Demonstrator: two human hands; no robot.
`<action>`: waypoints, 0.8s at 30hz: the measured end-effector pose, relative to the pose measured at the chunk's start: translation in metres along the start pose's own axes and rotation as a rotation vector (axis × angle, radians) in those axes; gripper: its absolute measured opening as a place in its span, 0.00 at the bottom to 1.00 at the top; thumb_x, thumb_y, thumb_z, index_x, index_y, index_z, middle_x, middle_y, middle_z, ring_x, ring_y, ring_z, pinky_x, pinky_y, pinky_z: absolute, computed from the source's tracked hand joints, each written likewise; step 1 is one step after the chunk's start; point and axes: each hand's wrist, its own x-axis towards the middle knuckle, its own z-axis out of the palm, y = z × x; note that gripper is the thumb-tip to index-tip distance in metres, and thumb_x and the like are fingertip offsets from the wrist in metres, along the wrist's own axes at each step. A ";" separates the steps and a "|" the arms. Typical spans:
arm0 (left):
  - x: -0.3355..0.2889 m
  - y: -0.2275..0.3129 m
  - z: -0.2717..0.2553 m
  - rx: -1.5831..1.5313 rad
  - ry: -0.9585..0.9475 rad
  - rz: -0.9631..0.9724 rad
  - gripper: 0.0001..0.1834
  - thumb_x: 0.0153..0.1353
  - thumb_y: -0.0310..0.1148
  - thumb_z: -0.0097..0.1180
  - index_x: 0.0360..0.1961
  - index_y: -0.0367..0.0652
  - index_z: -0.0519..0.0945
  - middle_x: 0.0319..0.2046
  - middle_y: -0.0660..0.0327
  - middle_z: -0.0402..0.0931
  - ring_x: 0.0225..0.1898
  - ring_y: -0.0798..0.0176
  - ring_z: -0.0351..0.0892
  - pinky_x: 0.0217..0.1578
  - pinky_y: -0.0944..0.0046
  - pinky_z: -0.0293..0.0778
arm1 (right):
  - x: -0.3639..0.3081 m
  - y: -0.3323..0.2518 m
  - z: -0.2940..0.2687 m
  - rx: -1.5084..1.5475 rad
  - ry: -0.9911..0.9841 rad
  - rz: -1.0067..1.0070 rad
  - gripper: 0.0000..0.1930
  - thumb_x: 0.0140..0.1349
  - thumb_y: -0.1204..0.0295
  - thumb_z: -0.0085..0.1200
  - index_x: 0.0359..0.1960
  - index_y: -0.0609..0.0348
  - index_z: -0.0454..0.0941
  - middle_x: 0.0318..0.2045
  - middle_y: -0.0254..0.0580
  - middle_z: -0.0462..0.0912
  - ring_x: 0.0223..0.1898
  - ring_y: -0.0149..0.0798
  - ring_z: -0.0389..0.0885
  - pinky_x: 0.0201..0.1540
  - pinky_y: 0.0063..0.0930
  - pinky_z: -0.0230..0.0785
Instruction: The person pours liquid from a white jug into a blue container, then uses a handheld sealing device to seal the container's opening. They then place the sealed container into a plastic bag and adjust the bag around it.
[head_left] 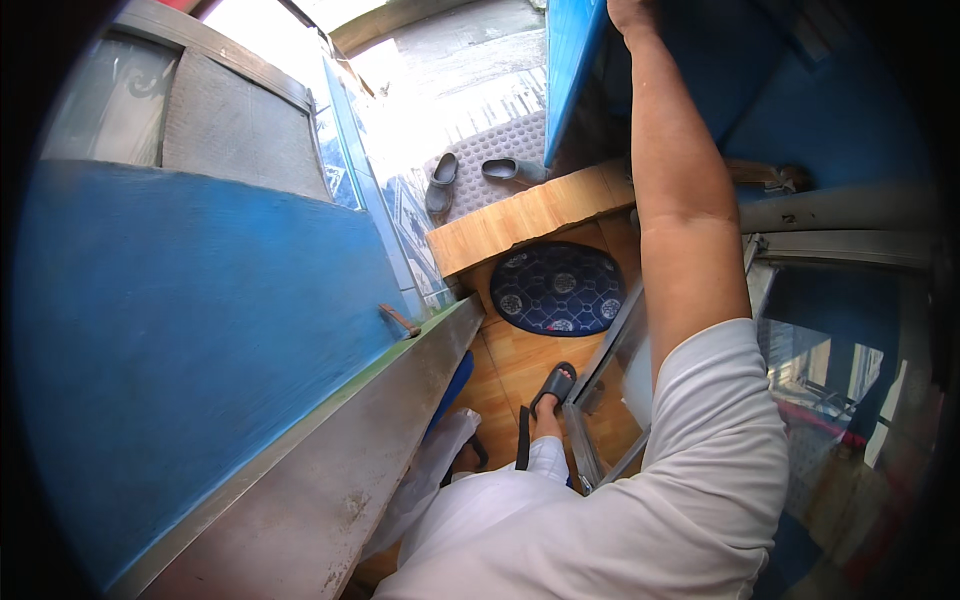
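My right arm reaches up and forward to the top edge of the view. There my right hand (pixel 631 14) is beside the upper part of a blue door (pixel 574 75). Its fingers are cut off by the frame, so their grip is hidden. The door stands ajar, with a bright outdoor area on its left. My left hand is out of view. One of my feet, in a black slide sandal (pixel 556 386), is on the wood-patterned floor (pixel 489 370).
Ahead is a wood-patterned step (pixel 540 218) with a dark blue oval mat (pixel 557 288) before it. Beyond lie dark clogs (pixel 441 185) on a grey bumpy mat (pixel 490 140). A metal-topped ledge (pixel 330 480) flanks my left; a glass-paned metal frame (pixel 600 370) stands right. A translucent plastic bag (pixel 425 480) hangs low.
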 end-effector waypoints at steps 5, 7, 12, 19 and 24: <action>-0.002 -0.003 -0.012 0.006 -0.005 -0.019 0.27 0.69 0.46 0.48 0.61 0.39 0.68 0.60 0.54 0.68 0.58 0.56 0.70 0.61 0.55 0.64 | 0.006 -0.057 0.080 0.093 -0.217 -0.065 0.28 0.58 0.56 0.61 0.56 0.61 0.77 0.54 0.54 0.79 0.57 0.47 0.77 0.60 0.35 0.67; -0.003 -0.003 -0.015 0.006 -0.002 -0.021 0.27 0.69 0.46 0.48 0.61 0.39 0.68 0.60 0.54 0.68 0.58 0.56 0.70 0.61 0.56 0.64 | 0.014 -0.078 0.108 0.132 -0.315 -0.083 0.27 0.58 0.56 0.61 0.55 0.61 0.78 0.54 0.53 0.80 0.57 0.47 0.77 0.60 0.35 0.67; -0.002 -0.002 -0.017 0.012 -0.030 -0.022 0.27 0.69 0.46 0.49 0.61 0.39 0.68 0.59 0.54 0.68 0.57 0.56 0.71 0.61 0.56 0.64 | 0.018 -0.099 0.155 0.222 -0.532 -0.107 0.26 0.58 0.56 0.61 0.54 0.60 0.79 0.52 0.52 0.81 0.56 0.46 0.78 0.60 0.35 0.68; 0.006 0.000 -0.010 -0.033 -0.100 0.035 0.27 0.69 0.46 0.50 0.61 0.38 0.69 0.58 0.54 0.69 0.56 0.57 0.71 0.60 0.57 0.65 | -0.152 -0.037 0.214 0.104 -0.518 0.005 0.16 0.58 0.60 0.52 0.40 0.55 0.84 0.40 0.48 0.86 0.42 0.44 0.84 0.47 0.36 0.75; 0.014 0.006 -0.001 -0.090 -0.180 0.112 0.27 0.68 0.46 0.51 0.60 0.38 0.69 0.58 0.55 0.70 0.56 0.57 0.71 0.60 0.57 0.65 | -0.396 0.076 0.212 -0.039 -0.810 0.257 0.17 0.60 0.59 0.48 0.40 0.57 0.82 0.41 0.56 0.83 0.44 0.56 0.81 0.48 0.48 0.72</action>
